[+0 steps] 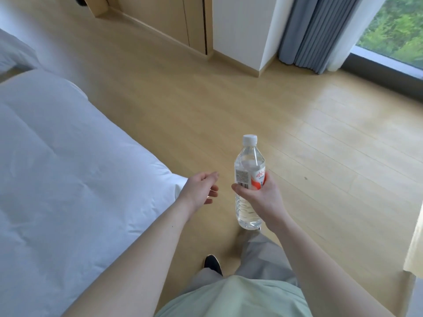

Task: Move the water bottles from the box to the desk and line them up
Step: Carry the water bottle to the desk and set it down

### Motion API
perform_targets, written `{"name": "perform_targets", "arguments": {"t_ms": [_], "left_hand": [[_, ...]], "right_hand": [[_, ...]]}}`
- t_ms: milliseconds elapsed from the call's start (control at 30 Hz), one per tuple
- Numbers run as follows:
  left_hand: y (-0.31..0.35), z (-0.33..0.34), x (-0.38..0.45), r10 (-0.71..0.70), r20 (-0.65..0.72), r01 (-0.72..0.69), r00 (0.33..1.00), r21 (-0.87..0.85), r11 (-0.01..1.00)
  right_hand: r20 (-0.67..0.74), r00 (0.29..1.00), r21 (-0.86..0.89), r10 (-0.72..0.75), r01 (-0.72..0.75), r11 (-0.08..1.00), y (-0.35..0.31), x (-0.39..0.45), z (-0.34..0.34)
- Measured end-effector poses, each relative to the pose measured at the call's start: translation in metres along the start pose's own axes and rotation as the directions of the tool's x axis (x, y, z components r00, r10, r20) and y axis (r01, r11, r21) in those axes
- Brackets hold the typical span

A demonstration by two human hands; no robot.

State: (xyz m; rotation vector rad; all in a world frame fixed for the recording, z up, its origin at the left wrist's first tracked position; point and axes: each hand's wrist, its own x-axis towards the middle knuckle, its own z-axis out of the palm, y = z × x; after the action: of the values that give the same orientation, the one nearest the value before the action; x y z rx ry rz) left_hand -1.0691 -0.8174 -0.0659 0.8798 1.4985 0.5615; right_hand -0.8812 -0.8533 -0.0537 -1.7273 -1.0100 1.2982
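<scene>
A clear water bottle (249,165) with a white cap and a red-and-white label stands upright in the air above the wooden floor, near the middle of the view. My right hand (258,194) is wrapped around its lower label and middle. My left hand (201,187) hovers just to the left of the bottle, fingers apart, holding nothing and not touching it. Neither the box nor the desk is in view.
A bed with a white duvet (64,170) fills the left side, its corner close to my left hand. Wooden floor (309,138) stretches ahead. Wooden cabinet panels (164,17), a white column, grey curtains (320,30) and a window stand at the back. My legs and a dark shoe (212,264) show below.
</scene>
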Motion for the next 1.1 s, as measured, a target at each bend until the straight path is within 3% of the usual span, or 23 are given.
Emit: {"name": "perform_targets", "arguments": {"t_ms": [533, 1100], "left_hand": [[0.132, -0.013, 0.146, -0.122, -0.301, 0.06, 0.946, -0.205, 0.977], [0.228, -0.067, 0.313, -0.112, -0.331, 0.023, 0.937, -0.261, 0.965]], "right_hand": [[0.306, 0.952, -0.042, -0.026, 0.041, 0.998, -0.12, 0.267, -0.011], [0.442, 0.896, -0.109, -0.027, 0.084, 0.991, -0.205, 0.449, 0.049]]}}
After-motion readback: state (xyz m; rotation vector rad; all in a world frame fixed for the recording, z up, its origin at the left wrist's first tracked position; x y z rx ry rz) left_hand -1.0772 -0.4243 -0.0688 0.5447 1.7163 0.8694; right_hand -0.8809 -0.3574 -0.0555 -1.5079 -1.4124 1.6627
